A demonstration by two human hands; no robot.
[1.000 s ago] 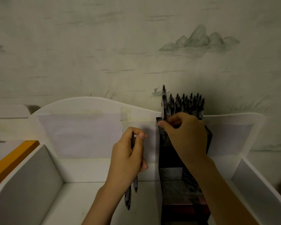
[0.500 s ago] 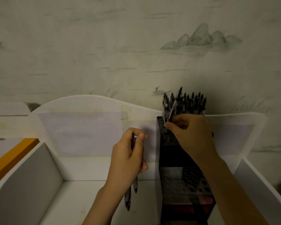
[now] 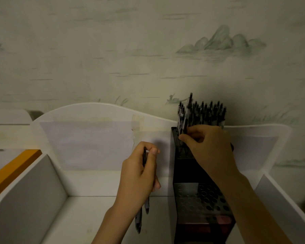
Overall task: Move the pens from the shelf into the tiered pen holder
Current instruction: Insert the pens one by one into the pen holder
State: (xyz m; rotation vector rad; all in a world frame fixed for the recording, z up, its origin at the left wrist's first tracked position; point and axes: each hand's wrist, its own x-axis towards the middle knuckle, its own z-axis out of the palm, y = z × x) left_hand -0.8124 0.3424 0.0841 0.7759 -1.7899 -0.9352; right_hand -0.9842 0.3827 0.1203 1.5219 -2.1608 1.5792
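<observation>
— pale wallpaper (image 3: pixel 113 50) with faint green mountains fills the background, yes? what stands in front of it?

— a white shelf (image 3: pixel 88 217) with a wavy back panel and slanted side walls. on its right part stands the black tiered pen holder (image 3: pixel 188 173), with rows of round holes on its lower tier.

— where are the pens?

— many dark pens (image 3: pixel 206 113) stand upright in the highest tier at the back, close together, their tops above the shelf's back panel. one pen (image 3: pixel 187 113) at the left side of this group is higher than the others.

— who holds that one?

— the right hand (image 3: pixel 209 147). its grip is clenched on this pen, thumb and fingers pinching the lower part of it at the top edge of the holder. i cannot tell if the tip is already in a hole.

— and the other hand?

— the left hand (image 3: pixel 139 175) is just beside the holder, on its left, above the shelf floor. its grip is closed around a few more pens (image 3: pixel 141 215), which point down out of the fist. i see two ends below the hand; the exact number i cannot tell.

— anything else?

— an orange edge (image 3: pixel 12 168) at the far left, outside the shelf wall. some tape and pale paper on the back panel.
</observation>
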